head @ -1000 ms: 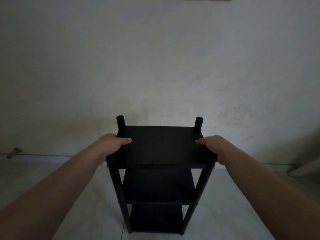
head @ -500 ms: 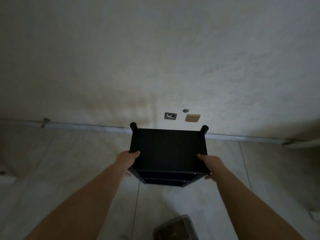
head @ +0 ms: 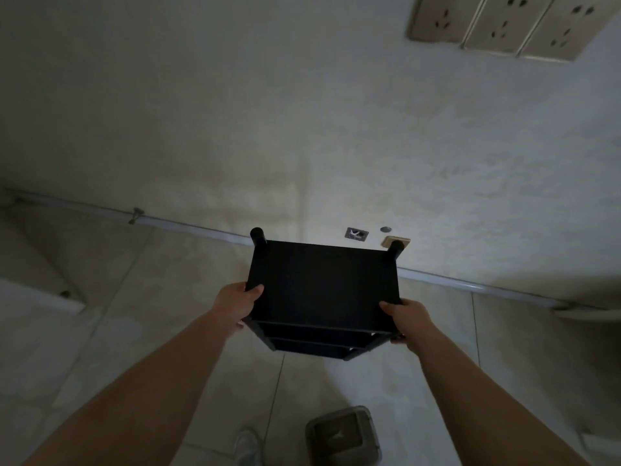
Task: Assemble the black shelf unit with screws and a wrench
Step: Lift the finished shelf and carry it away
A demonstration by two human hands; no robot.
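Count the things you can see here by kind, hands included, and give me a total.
Black three-tier shelf unit: 1
Hands gripping its top board: 2, left hand and right hand
Beige wall socket plates up high: 3
Small low wall fittings: 3
Grey square lidded container on the floor: 1
Total: 10

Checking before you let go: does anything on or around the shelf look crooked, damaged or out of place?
Nothing stands out. The black shelf unit stands upright, top panel level between its two rear posts, with the left hand and right hand gripping its sides. A dark container sits on the floor behind it. The dim light hides fine detail such as the screws.
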